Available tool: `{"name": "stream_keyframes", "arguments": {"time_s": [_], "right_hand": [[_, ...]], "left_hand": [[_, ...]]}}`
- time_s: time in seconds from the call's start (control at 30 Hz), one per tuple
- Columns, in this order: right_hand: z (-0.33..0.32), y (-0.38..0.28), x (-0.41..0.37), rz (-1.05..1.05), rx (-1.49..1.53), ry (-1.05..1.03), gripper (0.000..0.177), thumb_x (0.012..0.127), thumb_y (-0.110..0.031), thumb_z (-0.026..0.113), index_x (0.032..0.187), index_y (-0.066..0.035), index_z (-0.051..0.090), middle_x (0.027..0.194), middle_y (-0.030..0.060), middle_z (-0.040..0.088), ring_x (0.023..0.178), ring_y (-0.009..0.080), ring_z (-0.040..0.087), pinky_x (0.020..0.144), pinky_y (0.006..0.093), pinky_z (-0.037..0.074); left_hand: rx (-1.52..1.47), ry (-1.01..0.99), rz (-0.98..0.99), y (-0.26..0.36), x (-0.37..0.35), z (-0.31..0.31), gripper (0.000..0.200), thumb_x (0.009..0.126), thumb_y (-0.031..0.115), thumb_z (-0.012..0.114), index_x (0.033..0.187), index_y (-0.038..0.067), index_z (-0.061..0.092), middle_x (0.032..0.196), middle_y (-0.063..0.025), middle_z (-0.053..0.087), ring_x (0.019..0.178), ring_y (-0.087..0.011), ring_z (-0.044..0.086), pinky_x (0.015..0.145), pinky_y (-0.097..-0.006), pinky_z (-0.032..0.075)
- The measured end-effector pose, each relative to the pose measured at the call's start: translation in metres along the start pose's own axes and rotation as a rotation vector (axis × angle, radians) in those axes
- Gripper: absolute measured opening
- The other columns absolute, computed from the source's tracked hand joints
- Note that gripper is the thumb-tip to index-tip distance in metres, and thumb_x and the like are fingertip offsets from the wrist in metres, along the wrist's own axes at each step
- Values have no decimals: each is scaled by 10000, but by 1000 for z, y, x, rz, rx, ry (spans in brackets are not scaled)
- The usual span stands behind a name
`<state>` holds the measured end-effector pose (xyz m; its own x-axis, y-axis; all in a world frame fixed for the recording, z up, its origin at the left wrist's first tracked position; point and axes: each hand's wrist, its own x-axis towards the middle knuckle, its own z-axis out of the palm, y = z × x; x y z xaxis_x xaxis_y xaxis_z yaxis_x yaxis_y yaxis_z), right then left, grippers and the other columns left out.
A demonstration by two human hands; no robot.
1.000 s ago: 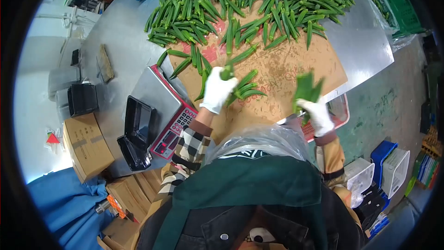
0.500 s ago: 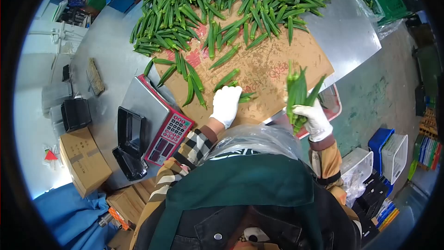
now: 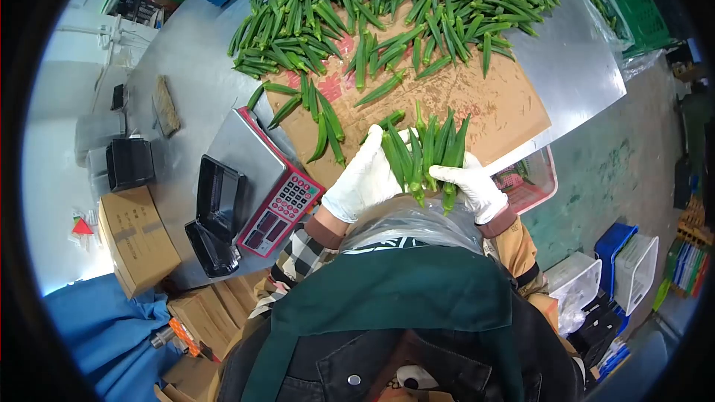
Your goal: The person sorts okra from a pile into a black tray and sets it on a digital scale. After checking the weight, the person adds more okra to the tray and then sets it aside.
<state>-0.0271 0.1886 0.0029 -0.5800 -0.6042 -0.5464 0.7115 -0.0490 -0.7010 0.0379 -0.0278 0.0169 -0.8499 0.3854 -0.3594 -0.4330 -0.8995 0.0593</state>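
A bunch of green okra pods (image 3: 428,150) is held close in front of my body, tips pointing away and stems towards me. My left hand (image 3: 365,184), in a white glove, supports the bunch from the left, its thumb raised and its fingers partly hidden behind the pods. On the other side my white-gloved right hand (image 3: 474,187) grips the okra, thumb across the front. Beneath lies a worn cardboard sheet (image 3: 495,108) with a few loose pods near my left hand. Farther off, a large okra pile (image 3: 402,0) covers the sheet's back part.
A red-framed digital scale (image 3: 287,197) stands at the left, with black trays (image 3: 218,197) beside it. A brush-like block (image 3: 165,106) lies on the metal table (image 3: 190,56). A cardboard box (image 3: 139,238) is at far left, a green crate (image 3: 625,4) at back right.
My right hand has brought its okra inward to the left. My left hand has lifted off the cardboard and met the bunch, which is now fanned between both hands.
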Motion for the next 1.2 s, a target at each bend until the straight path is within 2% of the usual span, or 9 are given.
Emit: {"name": "stream_keyframes", "arguments": {"time_s": [0.07,0.23,0.27,0.33,0.53,0.73,0.87,1.07,1.2], "right_hand": [[3,-1,3,-14,-30,-19,475,853,-86,789,1293,-21,622,1070,19,690,857,82,601,745,265,494],[34,11,17,-261,-210,-20,935,821,-117,812,1572,-36,262,1349,80,569,1089,164,596,937,318,509],[40,23,23,-390,-303,-36,1125,815,-132,789,1607,-29,-3,1489,179,426,1320,273,491,1064,377,455],[64,7,16,-289,-965,138,1145,825,-138,755,1593,-5,-85,1565,286,300,1488,372,292,1175,415,330],[83,-29,4,-483,-923,-278,1014,843,-186,740,1597,27,97,1634,325,122,1554,405,64,1250,451,95],[112,-50,-7,-685,-1017,-253,677,856,-152,735,1482,-63,494,1535,200,447,1441,352,389,1200,443,271],[123,-59,-7,-631,-761,-133,561,852,-71,734,1392,-43,585,1430,147,570,1347,248,511,1042,359,449],[79,-25,11,-411,-458,7,383,947,22,642,1329,1,623,1278,80,672,1133,138,628,961,275,505],[68,0,25,-284,-447,16,351,955,20,636,1306,18,634,1232,86,693,1118,129,633,974,275,502]], "left_hand": [[-58,-29,11,1,-2,4,621,1069,455,448,1512,30,360,1464,-151,483,1351,-293,490,1137,-474,392],[703,115,286,-21,4,-3,709,975,257,611,1562,42,277,1508,-140,443,1367,-286,470,1131,-429,392],[857,146,340,-24,7,-6,746,956,217,644,1572,44,260,1517,-138,435,1370,-285,466,1129,-420,391],[793,130,349,-25,12,-22,784,925,196,669,1576,59,254,1522,-141,434,1369,-315,463,1133,-471,396],[294,-43,380,3,-6,-16,879,895,436,718,1571,82,281,1503,-171,454,1356,-339,490,1157,-503,390],[177,-223,466,34,-32,-24,923,804,370,814,1531,66,334,1404,-103,517,1318,-266,530,1140,-489,426],[156,-301,586,70,-85,-32,1017,738,366,867,1536,73,309,1328,-91,565,1207,-342,594,1078,-649,423],[559,108,868,148,-262,-41,1027,713,288,853,1528,-16,305,1312,-156,577,1099,-336,654,1038,-553,487],[1023,746,675,164,-337,-27,860,732,271,850,1442,-21,464,1269,-132,627,1116,-244,652,1004,-371,512]]}}
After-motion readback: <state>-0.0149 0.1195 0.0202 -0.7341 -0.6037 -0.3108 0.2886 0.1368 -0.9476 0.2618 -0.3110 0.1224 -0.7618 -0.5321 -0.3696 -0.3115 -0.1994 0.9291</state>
